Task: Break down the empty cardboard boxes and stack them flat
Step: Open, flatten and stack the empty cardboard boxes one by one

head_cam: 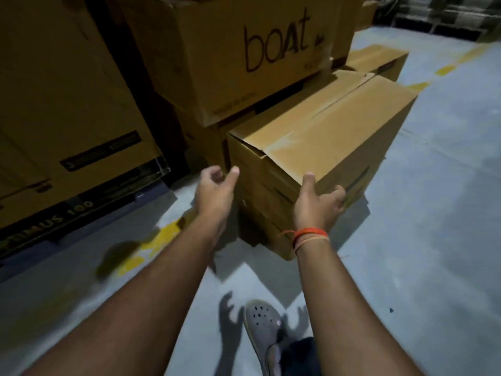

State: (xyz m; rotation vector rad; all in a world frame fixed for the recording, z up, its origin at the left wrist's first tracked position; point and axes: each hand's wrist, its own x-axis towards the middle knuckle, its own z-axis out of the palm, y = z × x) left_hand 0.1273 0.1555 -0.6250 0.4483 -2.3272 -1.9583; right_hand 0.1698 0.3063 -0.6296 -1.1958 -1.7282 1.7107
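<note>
Item: closed box (311, 147) on floor (433, 213), beside stacked cartons (217, 58) | Step: I'm taking hold, nothing flattened yet | Right hand (317, 204) cups near corner; left hand (215, 187) loosely curled, empty, just beside box | Next: pull clear, open taped flaps.

Big stacked box (230, 50) reads "boat" in dark hand-style letters w/ small unreadable print along its lower edge; dark base strip (54, 221) at left shows partial "…TIMUS 100"; black labels (103, 151) on left box too blurry.
</note>
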